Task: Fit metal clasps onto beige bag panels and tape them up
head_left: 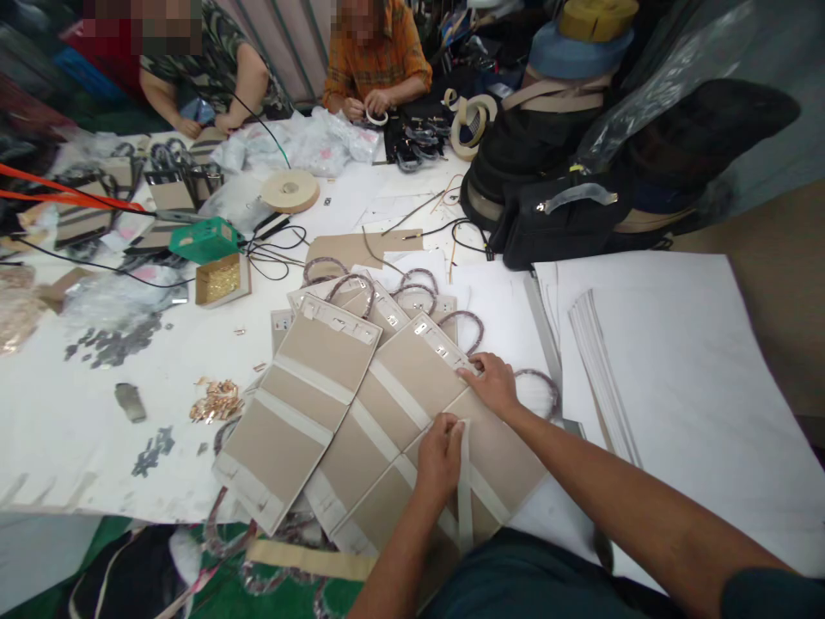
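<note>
The left hand (pixel 444 449), fingers nearly closed, pinches a pale strip (pixel 465 494) over beige panels (pixel 422 368) on the white table (pixel 83 447) — the right hand (pixel 493 384), half-curled, touches a panel's edge — whether gripping, I cannot tell.

Dark teal shirt (pixel 534 576) at bottom centre of frame, plain cloth, near black in places. Sleeve (pixel 773 595) in lower right corner, same dark shade, plain. Right arm (pixel 619 494) bare from sleeve edge to fingers; right hand (pixel 495 384) ungloved. Left forearm (pixel 403 542) bare, left hand (pixel 440 456) likewise ungloved.
</note>
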A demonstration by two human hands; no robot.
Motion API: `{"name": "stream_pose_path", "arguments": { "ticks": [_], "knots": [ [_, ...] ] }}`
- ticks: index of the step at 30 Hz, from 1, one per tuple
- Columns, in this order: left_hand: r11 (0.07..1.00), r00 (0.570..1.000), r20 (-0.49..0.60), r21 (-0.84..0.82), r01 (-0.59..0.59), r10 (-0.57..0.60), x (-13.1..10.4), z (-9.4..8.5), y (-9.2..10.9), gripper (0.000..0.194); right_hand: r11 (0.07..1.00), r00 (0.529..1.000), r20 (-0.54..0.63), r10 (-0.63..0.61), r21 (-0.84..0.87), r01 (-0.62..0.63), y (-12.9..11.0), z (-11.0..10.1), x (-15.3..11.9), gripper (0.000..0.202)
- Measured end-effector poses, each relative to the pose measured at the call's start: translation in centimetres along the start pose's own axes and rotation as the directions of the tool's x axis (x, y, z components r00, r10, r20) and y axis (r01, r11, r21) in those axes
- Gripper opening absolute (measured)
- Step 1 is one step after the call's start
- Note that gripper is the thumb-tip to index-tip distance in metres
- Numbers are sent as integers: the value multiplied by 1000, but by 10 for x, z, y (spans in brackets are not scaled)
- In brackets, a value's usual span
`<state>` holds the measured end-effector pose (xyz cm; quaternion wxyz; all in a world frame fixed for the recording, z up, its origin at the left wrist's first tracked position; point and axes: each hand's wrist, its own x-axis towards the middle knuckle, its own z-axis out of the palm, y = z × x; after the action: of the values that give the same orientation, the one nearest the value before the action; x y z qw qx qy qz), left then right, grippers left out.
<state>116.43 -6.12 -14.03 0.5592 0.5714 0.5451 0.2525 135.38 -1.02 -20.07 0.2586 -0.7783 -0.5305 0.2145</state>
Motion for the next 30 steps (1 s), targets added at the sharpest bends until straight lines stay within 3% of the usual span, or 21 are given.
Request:
{"name": "stream_pose_path", "arguments": {
  "ticks": [2,7,9,11,14,15,17,20,24,27,30],
  "knots": [
    [988,994,13,-113,106,-105,-4,2,0,28,1000,1000,-7,-27,16,27,2,0,2,28],
    [935,972,67,-265,234,-224,-11,4,-2,27,980,997,5,80,185,-79,-1,-11,8,24],
    [924,973,99,-307,229,-208,-13,3,-2,26,972,999,34,29,230,-36,-8,-23,2,26],
    [924,979,104,-326,201,-176,-14,1,0,27,944,982,151,-115,325,60,-18,-38,-12,26],
    [954,984,44,-242,177,-171,-13,-1,2,45,871,845,385,-372,459,174,-30,-56,-35,22],
    [967,985,20,-186,173,-172,-13,-1,3,58,866,804,435,-406,465,185,-33,-61,-39,21],
    [985,987,-14,-58,162,-163,-11,-1,3,73,879,769,489,-412,436,194,-37,-66,-44,16],
    [984,994,-22,137,113,-111,-9,-1,0,58,899,750,512,-419,354,260,-38,-71,-40,9],
    [945,999,42,324,-36,23,-9,-4,-6,25,852,675,548,-493,148,502,-42,-78,-31,6],
    [920,992,98,377,-107,75,-8,-6,-5,23,775,587,621,-519,52,630,-50,-82,-28,3],
    [876,985,141,456,-154,100,-6,-8,0,21,731,542,661,-519,14,682,-57,-81,-25,5]
  ]
}}
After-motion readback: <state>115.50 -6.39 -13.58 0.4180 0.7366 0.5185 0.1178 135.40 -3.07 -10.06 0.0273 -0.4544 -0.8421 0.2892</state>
